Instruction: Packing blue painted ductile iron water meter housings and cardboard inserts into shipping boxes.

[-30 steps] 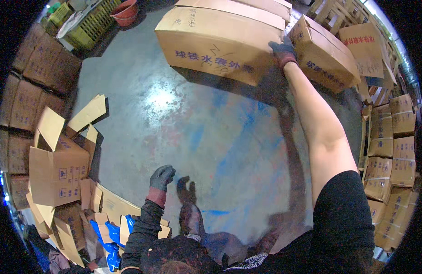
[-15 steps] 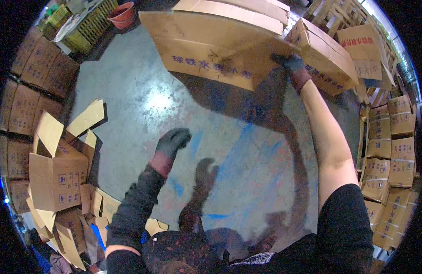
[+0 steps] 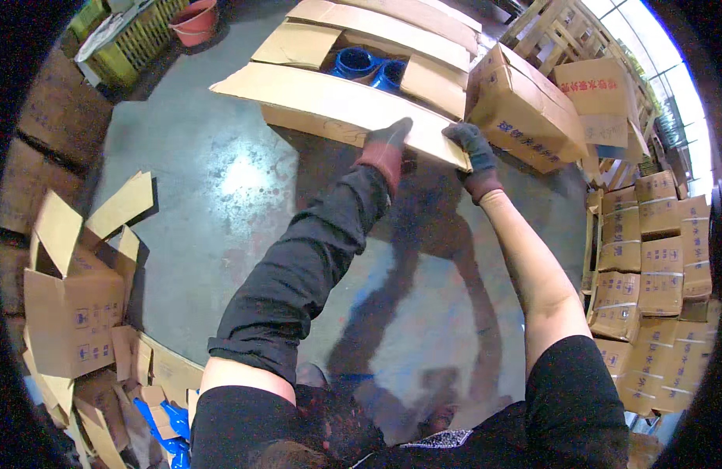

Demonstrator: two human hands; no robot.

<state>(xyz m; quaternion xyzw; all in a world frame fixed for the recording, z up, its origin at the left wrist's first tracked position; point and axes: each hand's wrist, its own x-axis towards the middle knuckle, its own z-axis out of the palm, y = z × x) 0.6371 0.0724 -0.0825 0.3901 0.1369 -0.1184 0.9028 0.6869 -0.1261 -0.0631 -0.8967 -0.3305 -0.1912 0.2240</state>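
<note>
A cardboard box [image 3: 314, 125] stands on the floor at the top of the head view, its flaps apart. Between them show blue ring-shaped parts [image 3: 354, 62]. The long near flap [image 3: 322, 98] leans toward me. My left hand [image 3: 386, 147], in a dark glove with a maroon cuff, is closed at this flap's near edge, thumb on top and fingers mostly hidden. Gloved the same way, my right hand [image 3: 473, 156] grips the flap's right end, its fingers bent over the edge.
Right of the box stands a closed carton [image 3: 525, 109], with pallets [image 3: 568, 35] behind. Strapped cartons [image 3: 642, 266] are stacked at right. An opened carton [image 3: 75, 313] and blue pieces [image 3: 164, 426] lie at left. A red bucket [image 3: 194, 23] and a yellow crate [image 3: 130, 47] stand far left.
My left hand has moved up and right from above the floor to the flap. The near flap has tipped toward me, and the blue parts now show. My right hand has come slightly nearer.
</note>
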